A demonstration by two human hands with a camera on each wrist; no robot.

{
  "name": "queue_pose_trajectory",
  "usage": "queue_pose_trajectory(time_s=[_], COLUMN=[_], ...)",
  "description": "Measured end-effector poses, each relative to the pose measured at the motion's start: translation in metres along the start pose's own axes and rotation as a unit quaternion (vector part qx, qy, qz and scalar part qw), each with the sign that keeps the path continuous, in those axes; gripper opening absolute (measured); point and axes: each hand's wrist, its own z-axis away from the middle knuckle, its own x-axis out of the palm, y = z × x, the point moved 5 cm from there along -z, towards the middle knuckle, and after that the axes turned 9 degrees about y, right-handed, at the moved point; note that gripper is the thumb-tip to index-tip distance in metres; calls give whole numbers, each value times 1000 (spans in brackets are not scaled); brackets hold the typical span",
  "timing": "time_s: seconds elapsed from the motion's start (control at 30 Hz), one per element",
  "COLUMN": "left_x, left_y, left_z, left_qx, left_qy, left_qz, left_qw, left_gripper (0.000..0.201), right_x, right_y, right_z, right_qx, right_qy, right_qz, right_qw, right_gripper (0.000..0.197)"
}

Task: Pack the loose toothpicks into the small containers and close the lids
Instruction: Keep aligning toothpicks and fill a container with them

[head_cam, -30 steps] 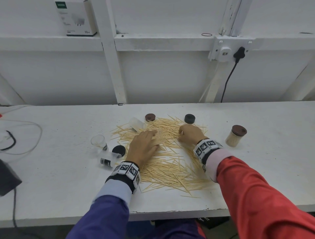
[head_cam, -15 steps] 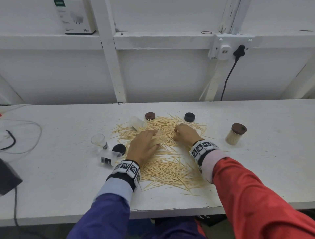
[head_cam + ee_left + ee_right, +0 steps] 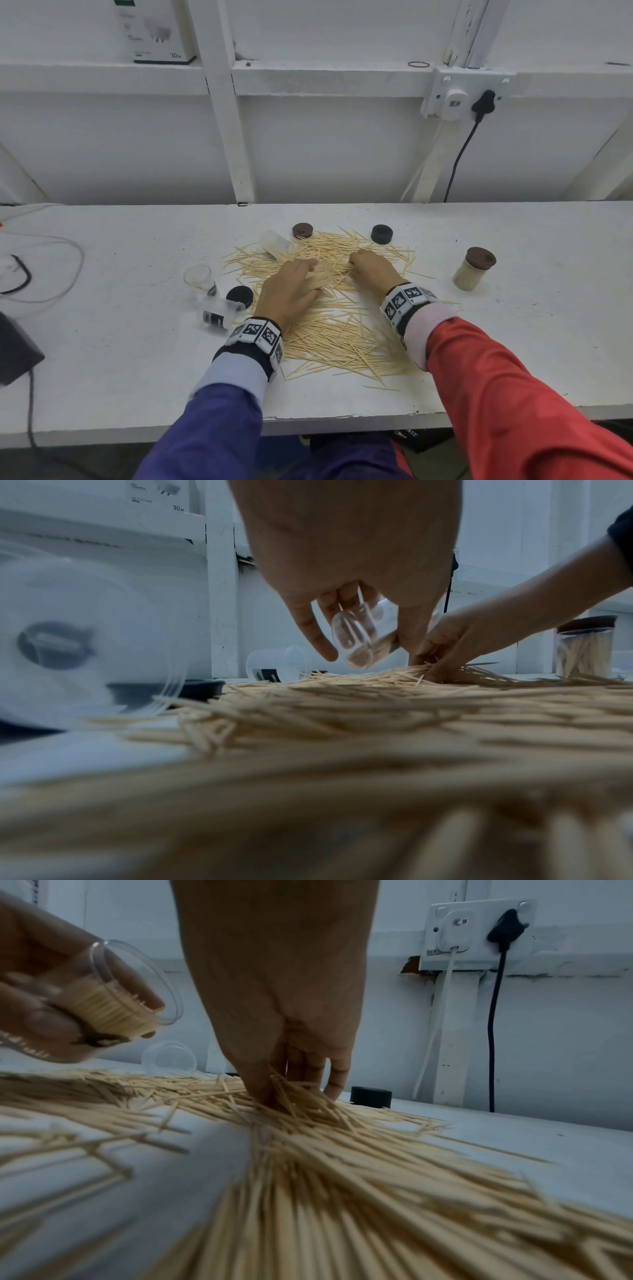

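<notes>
Right hand [image 3: 371,270] shifted left, pinching toothpicks [image 3: 335,329]

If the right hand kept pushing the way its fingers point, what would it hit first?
The right hand already has its fingers in the loose toothpicks; further on, probably the tilted container that the left hand holds, though depth is unclear.

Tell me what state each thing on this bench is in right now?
Held container: tilted, open, partly filled.
Left hand: grips it.
Right hand: pinches toothpicks, which lie loose.
Brown-lidded jar: upright, full, closed.
Three clear containers: open; one upright, two on their sides.
Loose lids: off.
</notes>
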Motion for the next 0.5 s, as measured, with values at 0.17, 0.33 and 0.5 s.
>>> queue_pose_trajectory(time_s=[0.17,0.33,0.5], left_x=[1,2,1], left_y=[-1,-2,-3], left_z=[0,0,0], left_qx=[-3,-6,-13], left_qy=[-3,-7,0], left_qz=[4,-2,-6], left_qw=[1000,1000,1000], left_gripper=[55,56,55], right_x=[-3,-14,-22], right_y=[0,-1,1], right_z=[5,11,20], right_qx=[-8,-6,-16], right_qy=[0,-6,-13], right_qz=[28,17,-13], right_qw=[1000,1000,1000], right_gripper=[20,18,17])
